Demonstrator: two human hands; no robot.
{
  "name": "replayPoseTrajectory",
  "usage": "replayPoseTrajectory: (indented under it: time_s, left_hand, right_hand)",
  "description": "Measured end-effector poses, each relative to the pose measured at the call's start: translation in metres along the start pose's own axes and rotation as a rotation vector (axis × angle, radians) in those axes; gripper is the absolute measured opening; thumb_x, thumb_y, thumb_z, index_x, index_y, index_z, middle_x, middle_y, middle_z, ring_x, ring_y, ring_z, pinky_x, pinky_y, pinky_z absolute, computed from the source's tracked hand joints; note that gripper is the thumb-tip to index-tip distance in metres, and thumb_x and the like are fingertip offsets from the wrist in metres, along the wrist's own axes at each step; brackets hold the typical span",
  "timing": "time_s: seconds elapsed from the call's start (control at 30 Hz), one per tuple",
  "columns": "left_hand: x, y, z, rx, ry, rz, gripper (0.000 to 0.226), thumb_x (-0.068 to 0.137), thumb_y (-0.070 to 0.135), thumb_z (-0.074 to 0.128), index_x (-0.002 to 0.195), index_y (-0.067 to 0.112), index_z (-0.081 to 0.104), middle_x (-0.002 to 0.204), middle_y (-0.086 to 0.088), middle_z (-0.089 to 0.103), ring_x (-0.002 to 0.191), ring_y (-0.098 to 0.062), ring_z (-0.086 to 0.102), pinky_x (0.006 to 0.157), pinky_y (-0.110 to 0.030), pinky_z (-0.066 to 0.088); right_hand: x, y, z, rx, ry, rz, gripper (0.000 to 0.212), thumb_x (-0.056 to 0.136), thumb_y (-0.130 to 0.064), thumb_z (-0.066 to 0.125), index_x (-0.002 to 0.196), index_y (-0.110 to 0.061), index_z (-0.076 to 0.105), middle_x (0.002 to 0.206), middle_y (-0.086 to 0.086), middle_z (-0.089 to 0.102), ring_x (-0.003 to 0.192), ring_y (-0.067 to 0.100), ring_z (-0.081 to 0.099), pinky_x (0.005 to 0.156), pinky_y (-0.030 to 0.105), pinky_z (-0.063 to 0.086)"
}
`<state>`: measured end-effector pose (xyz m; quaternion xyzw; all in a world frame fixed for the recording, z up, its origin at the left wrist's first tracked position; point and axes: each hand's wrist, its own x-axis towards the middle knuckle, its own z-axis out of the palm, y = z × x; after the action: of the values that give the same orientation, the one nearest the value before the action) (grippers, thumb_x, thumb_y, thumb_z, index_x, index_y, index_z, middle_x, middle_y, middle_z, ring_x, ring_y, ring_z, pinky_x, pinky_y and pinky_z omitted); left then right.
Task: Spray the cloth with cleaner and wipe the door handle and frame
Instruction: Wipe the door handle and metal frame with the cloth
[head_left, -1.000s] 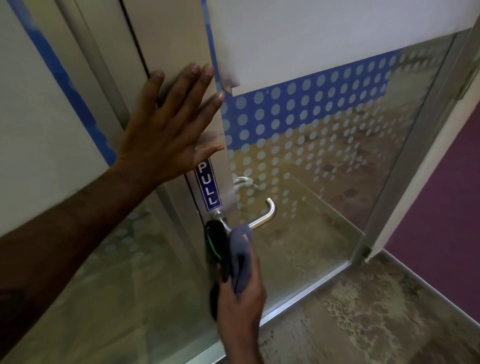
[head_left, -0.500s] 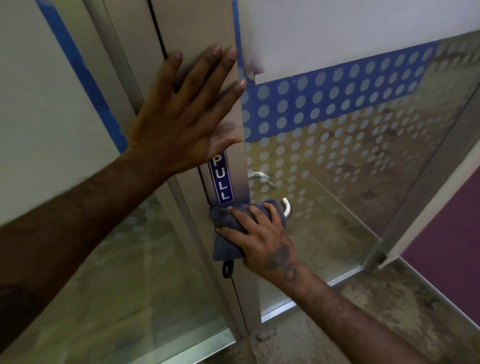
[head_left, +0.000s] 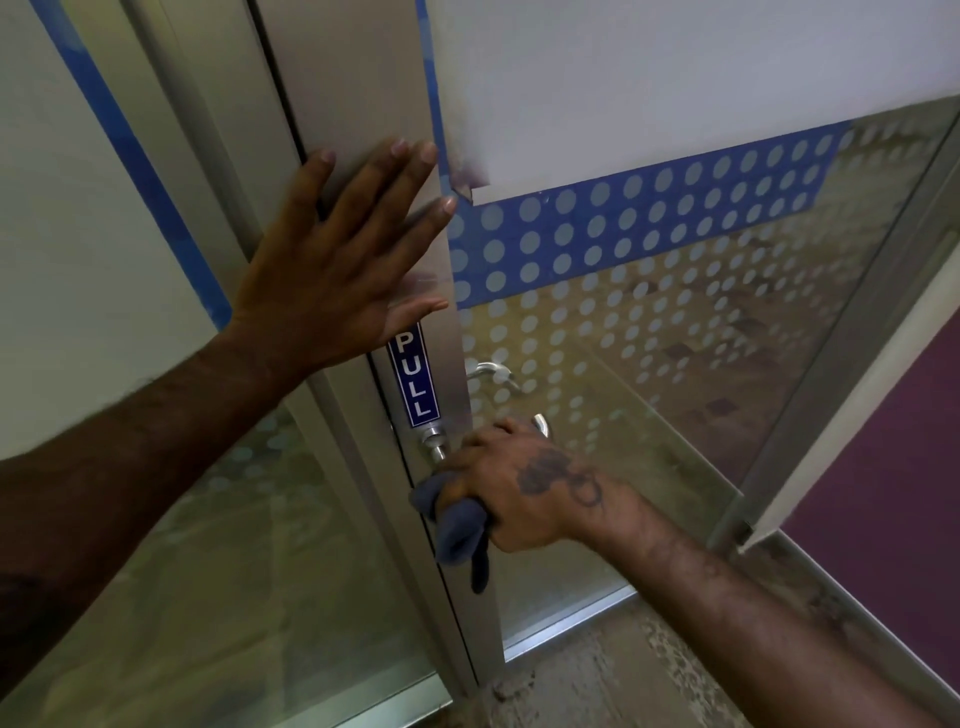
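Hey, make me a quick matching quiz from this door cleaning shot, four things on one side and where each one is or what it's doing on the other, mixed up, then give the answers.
Things
1. left hand
2. right hand
3. cloth
4. PULL sticker

States
A. bunched up, hanging below a fist
B. flat, fingers spread on the door frame
C. upright on the frame just above the handle
D. closed around the door handle

Pairs: 1-B, 2-D, 3-A, 4-C
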<state>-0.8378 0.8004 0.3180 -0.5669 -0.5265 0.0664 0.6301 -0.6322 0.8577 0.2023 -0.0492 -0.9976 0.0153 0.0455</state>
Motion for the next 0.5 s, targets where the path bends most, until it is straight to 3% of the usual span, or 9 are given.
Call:
replayPoseTrajectory:
  time_s: [0.13, 0.27, 0.4, 0.5]
  left_hand:
    - [-0.001, 0.0, 0.0, 0.024, -0.016, 0.012, 0.083, 0.105, 0.07, 0.029, 0.164, 0.011, 0.029, 0.167, -0.022, 0.031, 0.153, -0.039, 0.033, 0.116, -0.065, 0.034]
    - [0.0, 0.0, 0.0, -0.009, -0.018, 0.011, 0.082, 0.106, 0.069, 0.032, 0.164, 0.011, 0.029, 0.168, -0.023, 0.03, 0.153, -0.04, 0.032, 0.115, -0.066, 0.033]
    - [-0.003, 0.0, 0.002, -0.009, 0.019, -0.003, 0.081, 0.106, 0.067, 0.035, 0.164, 0.01, 0.03, 0.167, -0.023, 0.031, 0.153, -0.04, 0.033, 0.117, -0.063, 0.034]
    - [-0.003, 0.001, 0.004, -0.016, 0.035, -0.008, 0.081, 0.106, 0.067, 0.034, 0.164, 0.011, 0.029, 0.168, -0.023, 0.03, 0.154, -0.04, 0.033, 0.119, -0.06, 0.029]
  right_hand:
    - [-0.048, 0.023, -0.006, -0.057, -0.057, 0.103, 0.046, 0.072, -0.041, 0.05, 0.117, -0.037, 0.06, 0.122, -0.012, 0.063, 0.11, 0.016, 0.058, 0.099, 0.037, 0.038]
    - [-0.059, 0.042, 0.0, -0.028, 0.264, 0.339, 0.053, 0.073, -0.046, 0.048, 0.125, -0.044, 0.055, 0.138, 0.0, 0.055, 0.123, 0.026, 0.052, 0.102, 0.047, 0.038]
    - [-0.031, 0.023, 0.051, -0.006, 0.241, 0.238, 0.062, 0.076, -0.041, 0.062, 0.136, -0.044, 0.046, 0.157, 0.003, 0.033, 0.145, 0.032, 0.026, 0.114, 0.063, 0.023]
    - [-0.027, 0.026, 0.076, 0.328, 0.554, 0.535, 0.064, 0.077, -0.034, 0.064, 0.138, -0.04, 0.046, 0.156, 0.002, 0.033, 0.144, 0.033, 0.029, 0.11, 0.061, 0.035]
